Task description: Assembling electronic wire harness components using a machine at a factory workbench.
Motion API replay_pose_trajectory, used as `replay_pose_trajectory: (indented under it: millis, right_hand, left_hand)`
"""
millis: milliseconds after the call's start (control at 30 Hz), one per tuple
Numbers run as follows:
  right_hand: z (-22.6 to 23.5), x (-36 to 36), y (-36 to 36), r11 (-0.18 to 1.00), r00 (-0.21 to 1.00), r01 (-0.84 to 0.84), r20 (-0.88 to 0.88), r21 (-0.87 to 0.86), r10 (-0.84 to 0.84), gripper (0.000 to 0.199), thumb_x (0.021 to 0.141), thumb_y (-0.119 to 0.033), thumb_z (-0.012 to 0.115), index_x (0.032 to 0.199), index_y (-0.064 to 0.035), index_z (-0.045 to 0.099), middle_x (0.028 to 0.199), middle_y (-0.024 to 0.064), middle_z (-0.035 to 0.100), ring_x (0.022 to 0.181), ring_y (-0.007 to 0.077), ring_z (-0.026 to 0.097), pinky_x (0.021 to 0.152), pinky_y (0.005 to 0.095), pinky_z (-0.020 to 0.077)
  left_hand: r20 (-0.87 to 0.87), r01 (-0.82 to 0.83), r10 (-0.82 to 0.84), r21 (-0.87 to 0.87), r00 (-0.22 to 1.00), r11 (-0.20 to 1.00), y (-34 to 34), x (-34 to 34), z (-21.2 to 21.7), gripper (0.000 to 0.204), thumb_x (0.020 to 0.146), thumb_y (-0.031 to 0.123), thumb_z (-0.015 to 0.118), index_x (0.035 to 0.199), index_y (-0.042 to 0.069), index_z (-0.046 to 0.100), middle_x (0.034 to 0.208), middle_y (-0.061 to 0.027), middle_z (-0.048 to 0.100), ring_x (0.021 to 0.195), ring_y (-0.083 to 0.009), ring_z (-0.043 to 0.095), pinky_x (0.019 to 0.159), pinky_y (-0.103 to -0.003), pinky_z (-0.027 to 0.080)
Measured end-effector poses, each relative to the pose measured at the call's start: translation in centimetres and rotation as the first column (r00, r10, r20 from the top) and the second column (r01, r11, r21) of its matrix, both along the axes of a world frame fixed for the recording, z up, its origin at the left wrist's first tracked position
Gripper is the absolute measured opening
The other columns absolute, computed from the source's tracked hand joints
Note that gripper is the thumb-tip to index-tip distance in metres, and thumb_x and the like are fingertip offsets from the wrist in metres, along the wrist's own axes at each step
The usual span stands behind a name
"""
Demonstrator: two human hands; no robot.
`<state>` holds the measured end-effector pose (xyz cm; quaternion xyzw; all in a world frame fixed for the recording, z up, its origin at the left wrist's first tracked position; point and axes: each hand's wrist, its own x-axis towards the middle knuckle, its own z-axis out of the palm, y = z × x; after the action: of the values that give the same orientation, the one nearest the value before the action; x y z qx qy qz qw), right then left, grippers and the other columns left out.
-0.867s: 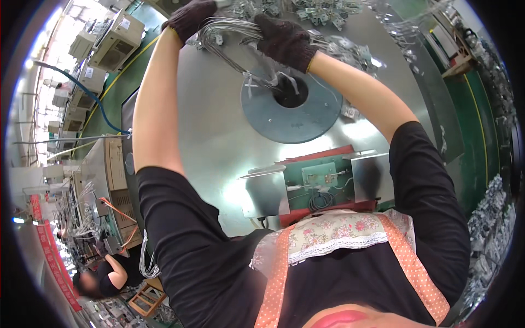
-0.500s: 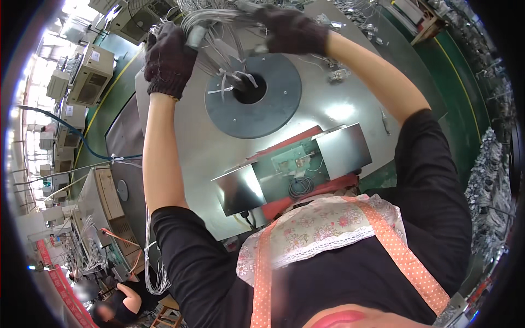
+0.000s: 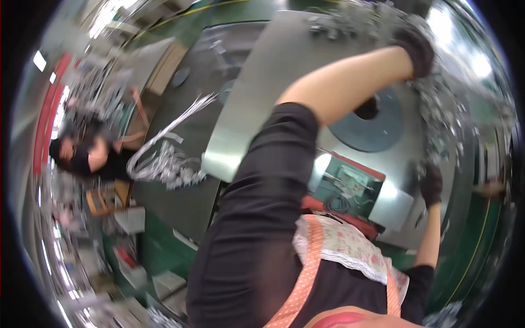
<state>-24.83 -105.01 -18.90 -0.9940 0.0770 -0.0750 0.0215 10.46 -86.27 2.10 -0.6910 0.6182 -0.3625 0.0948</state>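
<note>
My left hand [image 3: 414, 52], in a dark knit glove, reaches across to the far right of the steel table. It is among grey wires and connectors [image 3: 440, 112], and its fingers are smeared and partly hidden. My right hand [image 3: 431, 187], gloved alike, is lower down at the near end of these wires, close to the right side of the table. Motion blur hides whether its fingers grip any of them. More grey wire clusters [image 3: 350, 22] lie along the table's far edge. My left forearm passes above the round grey disc [image 3: 369, 136] with its dark central hole.
In front of me, a green machine part [image 3: 353, 180] with a coiled cable sits in a table opening beside a metal plate [image 3: 391, 208]. On the dark table [image 3: 180, 205] to the left lies a bundle of pale wires [image 3: 169, 158]. Farther left is another person [image 3: 90, 153].
The view has swung left, bringing the left-hand table into sight. My left hand has moved right across the table, away from the disc's left side; my right hand has come down nearer to me.
</note>
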Motion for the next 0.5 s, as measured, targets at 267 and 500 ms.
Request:
replay_pose_trajectory:
  millis: [267,500]
  right_hand:
    - [9.5,-4.6,4.3,0.220,0.983,-0.108,0.137,0.969,-0.119,0.037,0.089,-0.008,0.073,0.124,-0.0046,0.061,0.119,0.0084,0.067,0.104,0.0192,0.066,0.083,0.0321,0.0573]
    - [16.6,-3.7,14.7,0.177,0.923,-0.083,0.143,0.981,-0.356,0.051,0.088,-0.032,0.076,0.127,-0.0033,0.060,0.112,0.0117,0.062,0.078,0.0172,0.062,0.061,0.0326,0.0544]
  left_hand:
    - [-0.595,-0.110,-0.021,-0.183,0.803,0.977,4.9,9.2,-1.3,0.057,0.094,0.054,0.051,0.093,0.004,0.077,0.088,-0.0211,0.073,0.087,-0.0354,0.071,0.083,-0.055,0.054]
    - [0.184,-0.371,0.351,0.085,0.918,0.925,2.7,14.0,-3.7,0.050,0.092,0.047,0.051,0.088,0.004,0.076,0.083,-0.0178,0.072,0.081,-0.0351,0.070,0.077,-0.057,0.054]
